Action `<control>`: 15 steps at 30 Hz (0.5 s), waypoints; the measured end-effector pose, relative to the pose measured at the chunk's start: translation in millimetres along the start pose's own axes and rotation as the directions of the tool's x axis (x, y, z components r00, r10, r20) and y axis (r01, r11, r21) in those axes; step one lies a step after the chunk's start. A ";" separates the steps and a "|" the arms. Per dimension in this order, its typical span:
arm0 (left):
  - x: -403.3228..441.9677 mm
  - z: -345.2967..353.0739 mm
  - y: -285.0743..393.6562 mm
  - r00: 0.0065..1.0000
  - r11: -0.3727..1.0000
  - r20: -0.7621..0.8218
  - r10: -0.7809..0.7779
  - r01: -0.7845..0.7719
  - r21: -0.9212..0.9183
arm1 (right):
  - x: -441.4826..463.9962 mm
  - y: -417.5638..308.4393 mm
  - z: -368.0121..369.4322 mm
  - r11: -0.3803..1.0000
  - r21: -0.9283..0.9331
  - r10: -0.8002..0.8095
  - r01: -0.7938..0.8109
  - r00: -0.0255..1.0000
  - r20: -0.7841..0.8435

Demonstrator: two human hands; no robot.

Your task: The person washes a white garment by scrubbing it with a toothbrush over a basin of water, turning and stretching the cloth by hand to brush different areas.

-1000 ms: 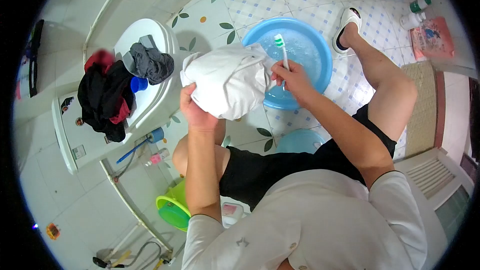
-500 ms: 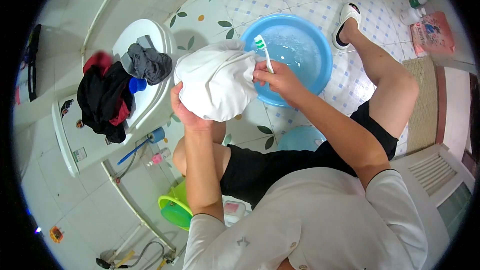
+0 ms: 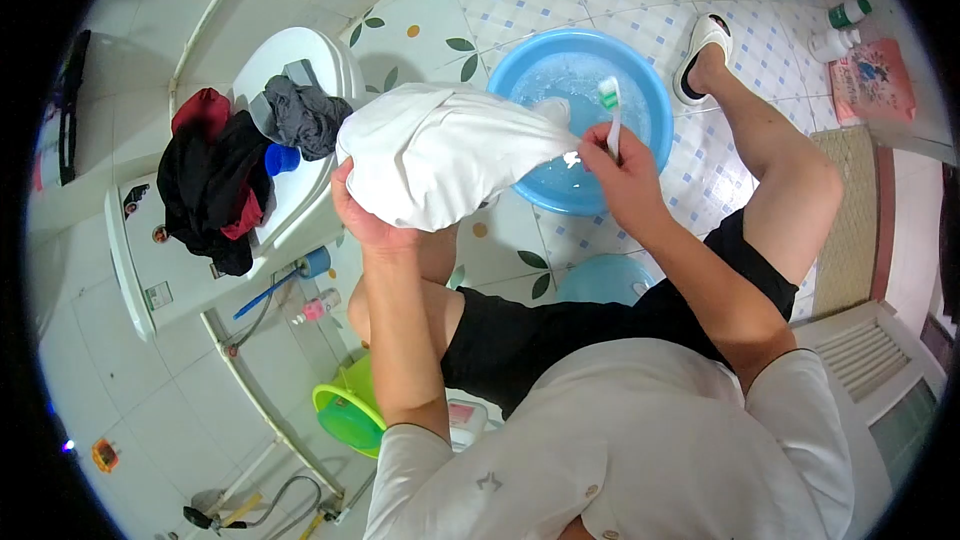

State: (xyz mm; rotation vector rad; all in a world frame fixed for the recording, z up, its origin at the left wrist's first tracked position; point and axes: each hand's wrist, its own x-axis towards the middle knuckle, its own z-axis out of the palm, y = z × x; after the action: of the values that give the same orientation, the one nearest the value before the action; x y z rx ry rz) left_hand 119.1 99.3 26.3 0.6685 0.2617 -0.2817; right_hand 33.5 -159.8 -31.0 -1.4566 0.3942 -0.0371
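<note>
A bunched white cloth is held up in front of me, left of the blue basin. My left hand grips its lower left side from beneath, with most fingers hidden by the fabric. My right hand pinches the cloth's right corner, which is drawn out to a point over the basin. That same hand also holds a toothbrush upright, its green and white bristles at the top. Below sits the light blue basin with sudsy water in it.
On the white toilet lid lie dark and red clothes, a grey cloth and a blue cup. A green bucket and pink bottle stand lower left. Bottles and a pink bag are at upper right.
My right hand has moved right with the toothbrush, stretching the cloth's corner out over the basin. My left hand still grips the cloth in nearly the same place.
</note>
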 end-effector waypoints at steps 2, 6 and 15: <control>0.1 -2.1 2.0 1.000 1.000 -0.019 0.010 -0.009 0.018 | -11.1 -3.6 -8.2 0.994 -0.090 -0.056 0.058 0.998 0.027; 1.9 -10.5 10.7 0.999 1.000 0.040 -0.005 0.004 0.019 | -24.8 -5.2 -19.2 0.992 -0.122 -0.035 0.036 0.999 0.009; 7.4 -20.9 8.3 0.982 0.993 0.180 -0.063 0.080 -0.088 | -63.8 12.9 10.3 0.954 -0.206 -0.142 0.217 0.935 0.326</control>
State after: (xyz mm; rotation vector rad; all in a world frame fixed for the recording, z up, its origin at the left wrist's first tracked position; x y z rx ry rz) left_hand 125.8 117.6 12.9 0.5371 0.1280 -0.3935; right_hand -25.9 -131.7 -27.7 -1.7032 0.0056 0.0932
